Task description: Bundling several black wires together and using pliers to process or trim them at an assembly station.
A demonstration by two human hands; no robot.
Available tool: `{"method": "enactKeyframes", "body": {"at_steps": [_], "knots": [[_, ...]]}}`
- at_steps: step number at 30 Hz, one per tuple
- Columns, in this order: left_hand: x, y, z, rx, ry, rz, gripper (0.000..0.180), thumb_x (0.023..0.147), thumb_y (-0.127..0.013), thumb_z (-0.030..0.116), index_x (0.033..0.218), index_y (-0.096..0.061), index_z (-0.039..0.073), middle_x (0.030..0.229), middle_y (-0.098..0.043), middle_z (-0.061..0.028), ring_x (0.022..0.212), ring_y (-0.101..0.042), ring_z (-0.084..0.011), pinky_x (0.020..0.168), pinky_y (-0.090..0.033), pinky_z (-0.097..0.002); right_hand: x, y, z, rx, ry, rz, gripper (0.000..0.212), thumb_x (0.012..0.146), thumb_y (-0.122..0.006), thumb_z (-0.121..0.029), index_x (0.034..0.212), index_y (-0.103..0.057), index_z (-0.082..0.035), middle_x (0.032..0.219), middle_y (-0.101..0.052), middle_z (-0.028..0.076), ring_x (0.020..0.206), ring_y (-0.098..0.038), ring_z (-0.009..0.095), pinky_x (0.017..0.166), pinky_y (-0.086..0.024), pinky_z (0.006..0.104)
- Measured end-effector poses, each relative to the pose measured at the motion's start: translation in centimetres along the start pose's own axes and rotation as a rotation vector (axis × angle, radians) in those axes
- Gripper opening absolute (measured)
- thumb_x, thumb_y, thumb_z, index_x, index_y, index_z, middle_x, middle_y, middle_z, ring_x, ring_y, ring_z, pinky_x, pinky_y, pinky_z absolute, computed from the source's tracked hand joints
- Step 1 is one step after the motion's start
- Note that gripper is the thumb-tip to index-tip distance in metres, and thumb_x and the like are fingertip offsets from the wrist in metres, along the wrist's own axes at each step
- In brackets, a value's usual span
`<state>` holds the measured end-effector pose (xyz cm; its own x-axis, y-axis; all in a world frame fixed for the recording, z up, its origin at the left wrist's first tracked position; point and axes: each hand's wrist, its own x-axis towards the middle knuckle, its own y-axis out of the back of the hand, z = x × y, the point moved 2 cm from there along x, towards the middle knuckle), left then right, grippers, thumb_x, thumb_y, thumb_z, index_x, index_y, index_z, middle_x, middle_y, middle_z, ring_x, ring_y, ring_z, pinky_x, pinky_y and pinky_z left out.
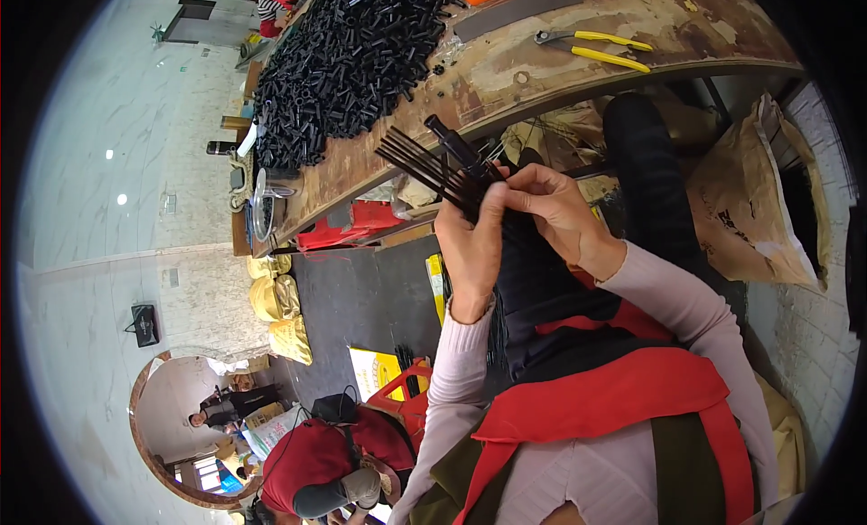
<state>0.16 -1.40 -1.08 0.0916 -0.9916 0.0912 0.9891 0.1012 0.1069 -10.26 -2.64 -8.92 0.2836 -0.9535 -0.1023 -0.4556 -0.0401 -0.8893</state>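
Observation:
Over my lap, my left hand [470,259] is closed around a fanned bundle of thin black rods [417,167], whose free ends point up and left toward the table edge. A short black tubular piece [459,148] with a wider, stepped end stands tilted beside the rods. My right hand [567,216] meets the left one, its thumb and fingers pinched at the lower end of this piece. The fingertips of both hands touch or nearly touch, and they hide the lower ends of the rods and the piece.
On the worn wooden table [506,71] lies a large pile of black tubular parts [348,60]. Yellow-handled pliers [601,52] rest near its front edge. An open brown paper sack [750,200] stands at right. Another person in red [312,466] bends over at lower left.

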Motion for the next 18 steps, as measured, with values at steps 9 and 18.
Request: {"method": "enactKeyframes", "body": {"at_steps": [9,18], "knots": [[1.0,0.5,-0.7,-0.076,0.054,0.017,0.02,0.085,-0.074,0.007,0.101,-0.067,-0.004,0.095,-0.071,-0.0065,0.085,-0.063,-0.0101,0.079,-0.049,-0.0234,-0.5,0.2,0.5,-0.066,0.151,-0.087,0.008,0.091,-0.065,-0.001,0.097,-0.063,-0.005,0.096,-0.063,0.0,0.094,-0.059,0.008,0.087,-0.044,0.0226],[1.0,-0.1,0.4,0.026,0.038,0.007,0.014,0.085,-0.071,-0.001,0.099,-0.069,-0.004,0.093,-0.072,-0.0072,0.083,-0.064,-0.0097,0.077,-0.051,-0.0228,0.1,0.7,-0.4,0.115,-0.08,-0.099,0.011,0.09,-0.065,-0.001,0.1,-0.066,-0.004,0.104,-0.065,0.002,0.101,-0.059,0.011,0.091,-0.044,0.0235]]}}
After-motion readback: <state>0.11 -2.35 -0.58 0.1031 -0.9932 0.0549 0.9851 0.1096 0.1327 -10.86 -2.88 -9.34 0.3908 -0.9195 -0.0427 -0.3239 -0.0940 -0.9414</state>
